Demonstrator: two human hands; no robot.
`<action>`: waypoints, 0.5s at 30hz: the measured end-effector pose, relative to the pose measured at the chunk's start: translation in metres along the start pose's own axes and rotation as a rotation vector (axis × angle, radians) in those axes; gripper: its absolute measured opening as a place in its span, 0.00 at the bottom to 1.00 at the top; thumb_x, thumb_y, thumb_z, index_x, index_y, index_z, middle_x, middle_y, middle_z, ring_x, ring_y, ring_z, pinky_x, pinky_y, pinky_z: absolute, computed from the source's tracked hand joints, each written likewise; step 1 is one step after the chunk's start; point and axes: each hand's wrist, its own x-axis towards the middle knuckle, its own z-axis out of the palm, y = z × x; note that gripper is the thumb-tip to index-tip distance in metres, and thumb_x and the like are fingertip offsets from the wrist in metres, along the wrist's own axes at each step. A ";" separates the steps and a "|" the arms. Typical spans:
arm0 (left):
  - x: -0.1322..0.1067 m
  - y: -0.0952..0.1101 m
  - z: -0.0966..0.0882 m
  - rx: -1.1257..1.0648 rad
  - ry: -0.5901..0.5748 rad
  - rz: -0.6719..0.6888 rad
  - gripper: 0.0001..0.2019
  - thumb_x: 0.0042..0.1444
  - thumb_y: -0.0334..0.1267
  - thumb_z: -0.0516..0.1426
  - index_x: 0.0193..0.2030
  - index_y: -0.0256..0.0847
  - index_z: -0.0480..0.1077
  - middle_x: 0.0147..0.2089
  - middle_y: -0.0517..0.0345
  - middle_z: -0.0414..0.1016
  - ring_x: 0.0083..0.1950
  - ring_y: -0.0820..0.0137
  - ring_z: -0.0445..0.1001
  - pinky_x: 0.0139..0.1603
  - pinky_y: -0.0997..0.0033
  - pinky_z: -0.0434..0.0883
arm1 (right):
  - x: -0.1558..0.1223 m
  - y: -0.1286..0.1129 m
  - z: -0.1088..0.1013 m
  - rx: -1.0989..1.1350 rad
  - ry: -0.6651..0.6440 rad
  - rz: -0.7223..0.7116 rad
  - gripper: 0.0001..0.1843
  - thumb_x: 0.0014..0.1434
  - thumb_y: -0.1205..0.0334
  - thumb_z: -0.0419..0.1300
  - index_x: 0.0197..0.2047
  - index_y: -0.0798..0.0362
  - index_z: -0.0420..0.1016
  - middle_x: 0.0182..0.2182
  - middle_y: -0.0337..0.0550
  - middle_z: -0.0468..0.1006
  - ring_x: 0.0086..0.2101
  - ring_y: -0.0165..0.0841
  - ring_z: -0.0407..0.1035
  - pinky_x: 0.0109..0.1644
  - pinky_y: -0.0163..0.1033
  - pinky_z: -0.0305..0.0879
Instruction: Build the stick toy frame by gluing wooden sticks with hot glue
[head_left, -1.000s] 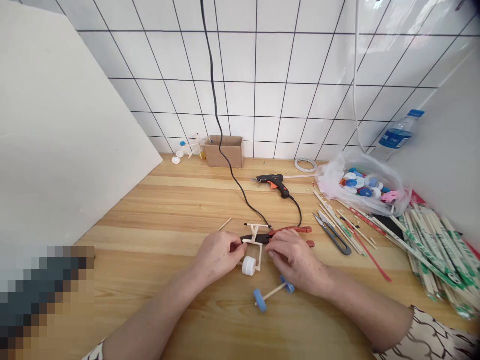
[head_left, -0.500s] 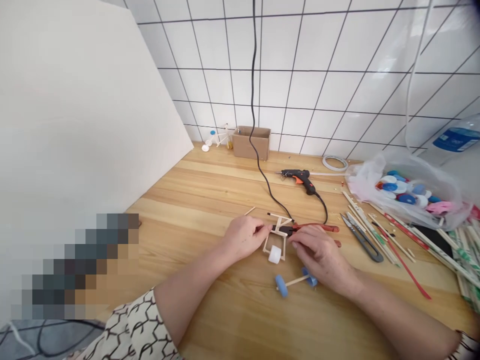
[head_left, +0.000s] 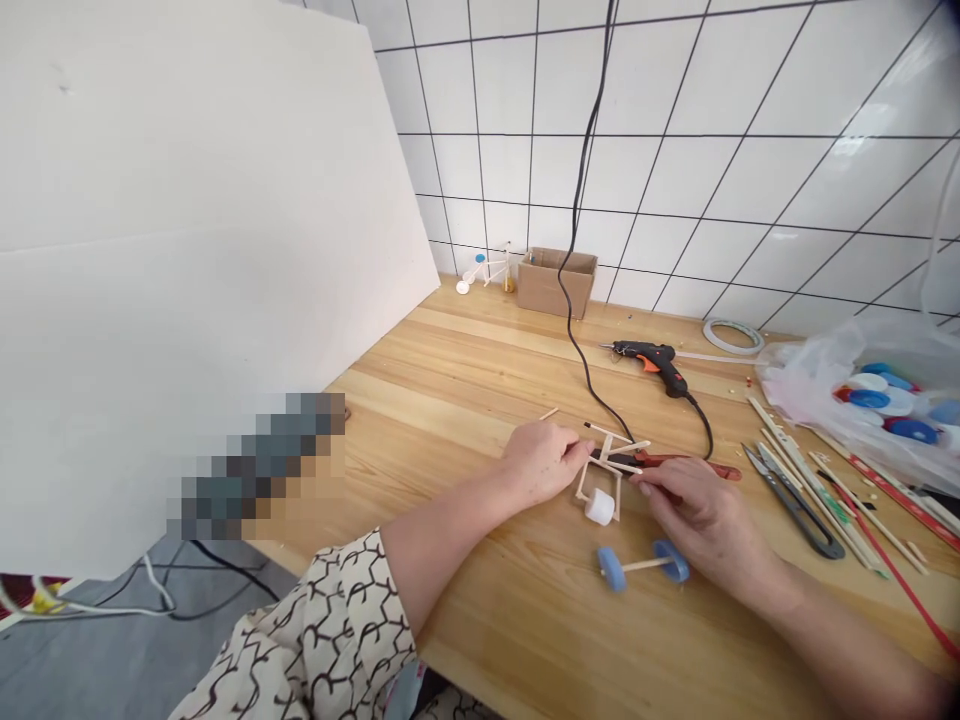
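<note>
A small frame of wooden sticks [head_left: 607,448] with a white wheel [head_left: 600,507] at its near end stands on the table in front of me. My left hand [head_left: 544,462] is closed in a pinch at the frame's left side. From the right, my right hand [head_left: 701,515] pinches the end of a thin wooden stick [head_left: 624,467] that lies across the frame. Behind the frame and partly under my right hand are red-handled pliers [head_left: 724,470]. Nearer to me lies an axle stick [head_left: 645,566] with a blue cap wheel [head_left: 612,568] at each end.
A black glue gun [head_left: 652,362] lies behind the hands, its cable beside it. Grey snips [head_left: 799,505] and loose sticks lie at right, near a bag of bottle caps [head_left: 862,345] and a tape roll [head_left: 733,336]. A cardboard box [head_left: 555,285] stands by the tiled wall.
The view has swung left, so everything sits further right. The thin stick at my right fingertips now slants outward from the frame. My left hand keeps its pinch.
</note>
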 end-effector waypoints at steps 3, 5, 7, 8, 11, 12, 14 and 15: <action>0.000 -0.002 0.002 0.000 0.003 0.015 0.20 0.60 0.44 0.49 0.21 0.39 0.71 0.18 0.60 0.65 0.22 0.72 0.62 0.24 0.70 0.51 | -0.001 0.006 0.001 -0.013 0.015 0.002 0.09 0.60 0.66 0.52 0.34 0.50 0.74 0.28 0.43 0.78 0.31 0.35 0.73 0.36 0.41 0.66; 0.000 -0.003 0.004 0.001 0.005 0.018 0.20 0.60 0.45 0.49 0.22 0.39 0.72 0.19 0.59 0.67 0.22 0.72 0.63 0.24 0.70 0.51 | 0.000 0.008 0.001 -0.019 0.029 0.001 0.08 0.59 0.67 0.53 0.34 0.51 0.74 0.28 0.42 0.79 0.31 0.34 0.73 0.36 0.41 0.66; 0.001 -0.005 0.006 0.003 0.007 0.018 0.21 0.61 0.45 0.48 0.23 0.40 0.73 0.19 0.59 0.68 0.22 0.72 0.63 0.25 0.70 0.51 | 0.000 0.010 0.001 -0.019 0.043 -0.001 0.08 0.58 0.66 0.54 0.33 0.51 0.74 0.28 0.41 0.79 0.30 0.34 0.73 0.35 0.40 0.66; 0.001 -0.005 0.007 0.004 0.008 0.019 0.21 0.61 0.45 0.48 0.24 0.40 0.73 0.20 0.59 0.69 0.22 0.72 0.63 0.25 0.70 0.52 | 0.000 0.011 0.000 -0.017 0.048 0.000 0.08 0.58 0.66 0.54 0.33 0.51 0.74 0.27 0.41 0.79 0.30 0.34 0.73 0.35 0.40 0.66; 0.003 -0.008 0.010 0.004 0.011 0.031 0.21 0.61 0.46 0.47 0.24 0.40 0.73 0.21 0.58 0.69 0.23 0.72 0.63 0.25 0.71 0.52 | -0.002 0.016 -0.001 -0.007 0.033 0.043 0.08 0.58 0.65 0.54 0.33 0.51 0.75 0.28 0.42 0.80 0.30 0.34 0.73 0.35 0.40 0.67; 0.003 -0.008 0.012 0.003 0.011 0.036 0.21 0.61 0.46 0.47 0.24 0.39 0.72 0.21 0.58 0.69 0.23 0.72 0.63 0.25 0.71 0.52 | -0.003 0.018 -0.001 -0.002 0.018 0.071 0.08 0.58 0.64 0.55 0.33 0.51 0.75 0.29 0.42 0.80 0.30 0.34 0.73 0.35 0.40 0.67; 0.004 -0.010 0.014 0.001 0.010 0.040 0.22 0.61 0.47 0.47 0.24 0.39 0.72 0.21 0.58 0.69 0.23 0.72 0.63 0.24 0.71 0.52 | -0.004 0.021 -0.003 0.010 -0.021 0.136 0.08 0.58 0.63 0.55 0.32 0.50 0.76 0.29 0.42 0.80 0.30 0.34 0.72 0.35 0.40 0.66; 0.005 -0.011 0.015 -0.001 0.010 0.040 0.22 0.61 0.47 0.47 0.23 0.39 0.72 0.21 0.58 0.69 0.23 0.72 0.63 0.25 0.71 0.52 | -0.004 0.022 -0.004 0.019 -0.037 0.166 0.09 0.58 0.63 0.55 0.32 0.50 0.76 0.29 0.42 0.80 0.29 0.34 0.72 0.34 0.40 0.66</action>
